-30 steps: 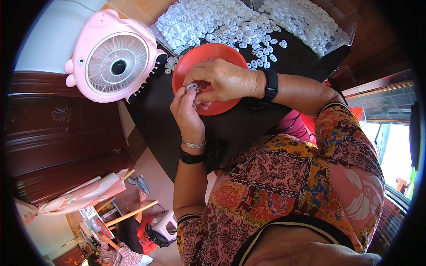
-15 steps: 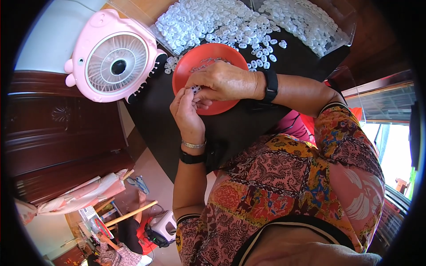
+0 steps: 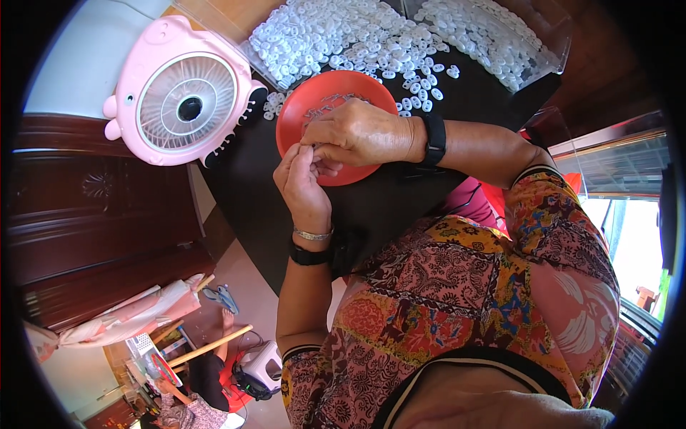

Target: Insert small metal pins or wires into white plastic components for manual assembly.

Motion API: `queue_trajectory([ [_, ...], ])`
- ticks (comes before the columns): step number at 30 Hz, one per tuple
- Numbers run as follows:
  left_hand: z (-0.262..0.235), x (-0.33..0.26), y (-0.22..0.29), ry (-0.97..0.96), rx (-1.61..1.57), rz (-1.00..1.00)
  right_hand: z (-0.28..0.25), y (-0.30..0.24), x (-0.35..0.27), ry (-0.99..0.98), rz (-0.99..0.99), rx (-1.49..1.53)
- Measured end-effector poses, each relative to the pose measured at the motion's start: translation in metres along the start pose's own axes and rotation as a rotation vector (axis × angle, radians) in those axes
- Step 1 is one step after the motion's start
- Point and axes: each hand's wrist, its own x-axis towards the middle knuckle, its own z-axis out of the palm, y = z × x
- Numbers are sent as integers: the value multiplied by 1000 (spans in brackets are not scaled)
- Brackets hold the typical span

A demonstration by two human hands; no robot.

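Over the near left part of a round red bowl (image 3: 287, 123), my two hands meet fingertip to fingertip. My left hand (image 3: 306, 191) is closed, thumb and fingers pinched around a small white two-holed piece that the fingers now almost fully hide. From the right reaches my right hand (image 3: 363, 134), its fingers curled down against the same spot; what they grip is hidden. Inside the bowl, thin silvery metal bits (image 3: 334, 101) show beyond my right knuckles. Behind the bowl lies a big heap of white oval two-holed pieces (image 3: 314, 36).
A clear tray (image 3: 532, 80) of the same white pieces stands at far right on the dark table (image 3: 250, 214). Several loose ovals (image 3: 421, 96) lie beside the bowl. A pink pig-shaped fan (image 3: 128, 129) stands left. At lower left, another person (image 3: 193, 400) sits near a stool (image 3: 264, 365).
My fingers have closed further over the small white piece, whose dark holes showed between them before. My right hand has tilted slightly; both hands stay over the bowl.
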Motion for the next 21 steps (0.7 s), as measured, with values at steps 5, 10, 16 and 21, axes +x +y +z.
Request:
queue_trajectory([
  [5,3,-2,5,5,6,36,1,3,2,55,-53,-8],
  [10,1,0,3,29,72,143,-5,1,5,-14,150,401],
  [16,0,3,0,-1,65,151,-10,0,4,-36,191,445],
  [21,3,-1,5,76,26,115,-6,7,2,7,37,247],
])
